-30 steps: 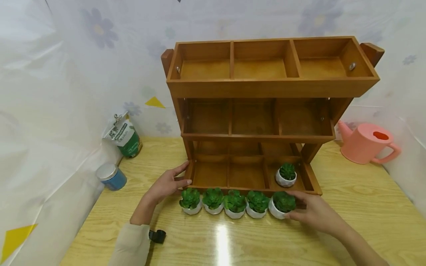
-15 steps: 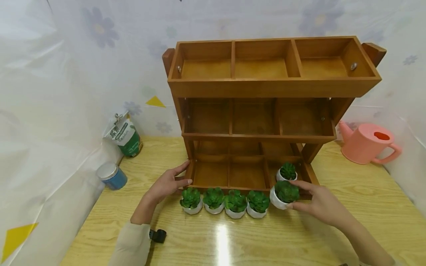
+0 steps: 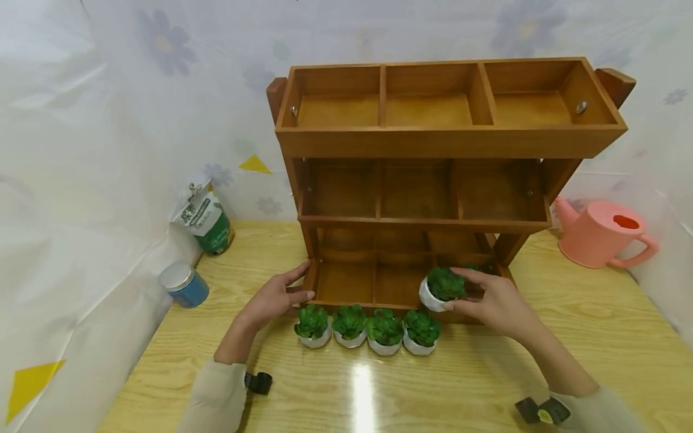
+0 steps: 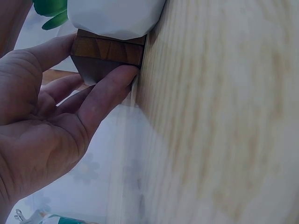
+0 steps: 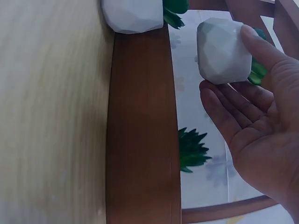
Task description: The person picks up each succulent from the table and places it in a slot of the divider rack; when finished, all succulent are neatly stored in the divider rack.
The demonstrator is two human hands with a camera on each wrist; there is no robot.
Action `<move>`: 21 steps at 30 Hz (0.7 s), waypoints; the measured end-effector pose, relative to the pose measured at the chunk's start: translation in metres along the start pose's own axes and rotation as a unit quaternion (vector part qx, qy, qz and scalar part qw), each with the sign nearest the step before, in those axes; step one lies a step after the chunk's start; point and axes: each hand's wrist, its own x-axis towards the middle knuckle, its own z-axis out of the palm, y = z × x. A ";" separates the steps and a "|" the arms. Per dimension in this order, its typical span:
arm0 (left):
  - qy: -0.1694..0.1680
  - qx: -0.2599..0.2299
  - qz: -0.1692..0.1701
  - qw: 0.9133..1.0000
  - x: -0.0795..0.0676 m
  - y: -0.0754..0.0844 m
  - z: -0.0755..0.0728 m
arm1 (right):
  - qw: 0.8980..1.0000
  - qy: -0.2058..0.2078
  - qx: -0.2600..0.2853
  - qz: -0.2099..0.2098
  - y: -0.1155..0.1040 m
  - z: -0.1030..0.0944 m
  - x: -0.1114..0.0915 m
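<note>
My right hand point(image 3: 495, 300) holds a small potted succulent point(image 3: 441, 287) between thumb and fingers. Its faceted white pot point(image 5: 224, 51) is raised over the front edge of the bottom tier, near the middle compartment. The wooden three-tier plant shelf point(image 3: 449, 144) has three compartments per tier. At the bottom tier's left end, my left hand point(image 3: 273, 297) grips the wooden corner point(image 4: 110, 49), thumb and fingers on either side. Another succulent point(image 5: 192, 150) sits in the bottom right compartment, mostly hidden behind my right hand in the head view.
Several potted succulents point(image 3: 384, 331) stand in a row on the table point(image 3: 303, 397) along the shelf's front. A blue jar point(image 3: 185, 285) and a clipped green-and-white bag point(image 3: 206, 219) are at left. A pink watering can point(image 3: 601, 234) stands at right.
My right hand has lifted the rightmost succulent of the row off the table and carried it up and left over the bottom tier. The left hand keeps its grip on the shelf.
</note>
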 end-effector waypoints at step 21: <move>0.008 -0.002 -0.010 1.000 0.002 0.000 0.000 | 0.998 -0.040 0.039 -0.003 -0.006 0.039 0.065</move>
